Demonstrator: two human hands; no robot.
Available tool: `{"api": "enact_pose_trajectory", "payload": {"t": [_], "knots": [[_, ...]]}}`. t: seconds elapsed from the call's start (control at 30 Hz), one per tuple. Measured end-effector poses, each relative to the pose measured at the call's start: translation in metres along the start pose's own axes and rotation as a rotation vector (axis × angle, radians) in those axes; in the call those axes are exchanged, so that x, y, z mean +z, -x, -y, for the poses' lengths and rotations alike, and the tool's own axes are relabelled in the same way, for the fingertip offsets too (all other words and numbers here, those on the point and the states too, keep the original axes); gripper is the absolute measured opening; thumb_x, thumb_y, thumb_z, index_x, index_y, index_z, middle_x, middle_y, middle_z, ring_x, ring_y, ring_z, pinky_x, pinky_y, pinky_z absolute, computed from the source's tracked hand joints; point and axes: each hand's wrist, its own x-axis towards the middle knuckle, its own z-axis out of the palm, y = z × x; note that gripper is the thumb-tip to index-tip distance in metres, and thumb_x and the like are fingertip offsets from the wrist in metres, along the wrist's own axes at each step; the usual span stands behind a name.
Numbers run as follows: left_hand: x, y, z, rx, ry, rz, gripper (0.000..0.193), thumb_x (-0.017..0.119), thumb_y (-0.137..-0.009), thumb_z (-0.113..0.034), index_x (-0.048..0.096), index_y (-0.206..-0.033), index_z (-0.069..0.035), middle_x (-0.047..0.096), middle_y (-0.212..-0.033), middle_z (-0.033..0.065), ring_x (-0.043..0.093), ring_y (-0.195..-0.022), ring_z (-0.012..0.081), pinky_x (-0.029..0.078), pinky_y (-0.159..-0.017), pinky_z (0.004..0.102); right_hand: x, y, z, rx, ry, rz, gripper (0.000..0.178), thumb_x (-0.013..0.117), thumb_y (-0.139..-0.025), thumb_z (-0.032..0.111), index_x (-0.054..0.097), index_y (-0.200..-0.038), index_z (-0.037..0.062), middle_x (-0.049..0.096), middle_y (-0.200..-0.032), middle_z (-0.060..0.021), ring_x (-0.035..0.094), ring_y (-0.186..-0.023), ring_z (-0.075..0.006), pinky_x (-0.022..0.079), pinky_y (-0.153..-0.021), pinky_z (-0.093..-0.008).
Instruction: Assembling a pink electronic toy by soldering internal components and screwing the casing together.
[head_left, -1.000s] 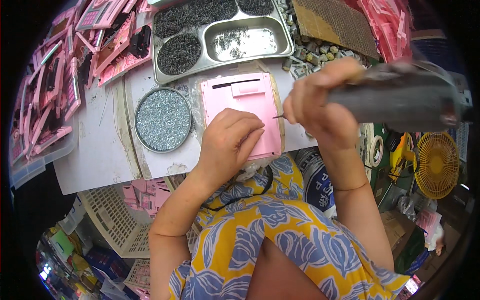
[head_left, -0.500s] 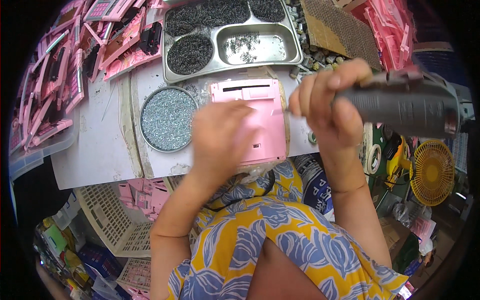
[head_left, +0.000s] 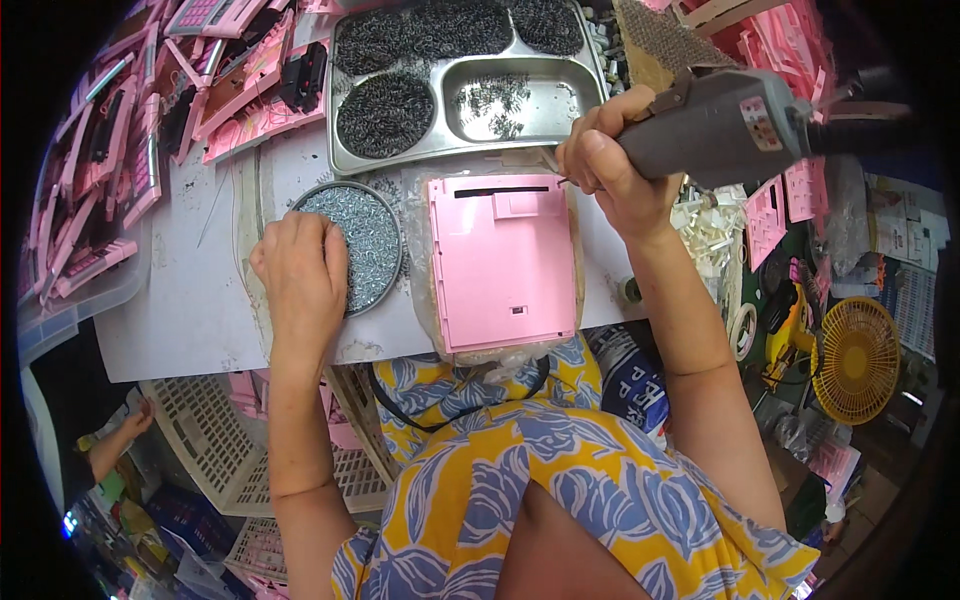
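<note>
My right hand (head_left: pixel 628 180) is wrapped round a grey electric screwdriver (head_left: pixel 712 128), held nearly level with its bit by the far right corner of a pink plastic housing (head_left: pixel 505 265). Whether the bit touches the plastic I cannot tell. The housing lies flat on a plastic-wrapped pad (head_left: pixel 427 318), with a dark slot along its far edge and a small opening near its front. To its left, my left hand (head_left: pixel 300 270) reaches over the left side of a round tin (head_left: pixel 401 230) of small silvery screws (head_left: pixel 372 240). Its fingers are bent together, their tips hidden among the screws.
Behind the housing stands a steel compartment tray (head_left: pixel 455 152) with dark springs. Pink calculator parts (head_left: pixel 110 130) pile up at the left. On the right are white plastic pieces (head_left: pixel 705 230) and a yellow fan (head_left: pixel 855 360). Another person's hand (head_left: pixel 138 418) shows at the far left.
My left hand has moved left from over the housing to the screw tin. My right hand has shifted left with the screwdriver, bringing its bit to the housing's far right corner.
</note>
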Motion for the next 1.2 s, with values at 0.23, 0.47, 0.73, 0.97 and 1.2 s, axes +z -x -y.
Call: {"api": "enact_pose_trajectory", "payload": {"t": [0.23,0.47,0.73,0.97,1.2], "knots": [[-0.005,-0.006,0.015,-0.007,-0.049,0.038,0.023,0.065,-0.097,-0.023,0.059,-0.082,-0.006,0.059,-0.085,0.0085,0.055,-0.084,0.0298,0.036,-0.081,0.0441,0.008,-0.024,0.038,-0.106,-0.130,0.078,0.023,0.055,-0.096,0.013,0.050,-0.117,0.0042,0.039,-0.060,0.0000,0.039,-0.051,-0.0131,0.043,-0.054,-0.0345],[-0.007,0.003,-0.023,0.113,0.304,-0.119,0.021,0.079,-0.082,-0.017,0.059,-0.079,-0.009,0.061,-0.083,0.0071,0.057,-0.083,0.0287,0.037,-0.078,0.0424,0.044,-0.016,0.036,-0.034,-0.398,0.279,0.027,0.058,-0.099,0.021,0.049,-0.121,0.0083,0.043,-0.061,0.0030,0.041,-0.052,-0.0106,0.047,-0.057,-0.0309],[-0.012,0.017,-0.063,0.358,0.480,-0.243,0.025,0.088,-0.071,-0.022,0.065,-0.075,-0.014,0.066,-0.081,-0.0023,0.060,-0.075,0.0168,0.033,-0.084,0.0389,0.089,-0.018,0.051,0.045,-0.542,0.355,0.031,0.068,-0.099,0.031,0.049,-0.117,0.0147,0.048,-0.060,0.0047,0.049,-0.051,-0.0103,0.050,-0.056,-0.0300],[-0.012,0.023,-0.053,0.406,0.539,-0.120,0.025,0.084,-0.076,-0.019,0.061,-0.078,-0.010,0.057,-0.074,0.0023,0.055,-0.072,0.0221,0.038,-0.077,0.0383,0.115,-0.016,0.059,0.058,-0.465,0.262,0.032,0.073,-0.096,0.033,0.050,-0.110,0.0159,0.046,-0.056,0.0050,0.047,-0.048,-0.0104,0.047,-0.050,-0.0299],[-0.009,0.021,-0.054,0.223,0.578,-0.114,0.024,0.080,-0.081,-0.016,0.057,-0.084,-0.009,0.055,-0.077,0.0053,0.054,-0.076,0.0288,0.039,-0.079,0.0410,0.104,-0.022,0.048,0.013,-0.551,0.298,0.031,0.070,-0.097,0.032,0.050,-0.112,0.0148,0.046,-0.056,0.0051,0.047,-0.047,-0.0099,0.046,-0.050,-0.0289]]}}
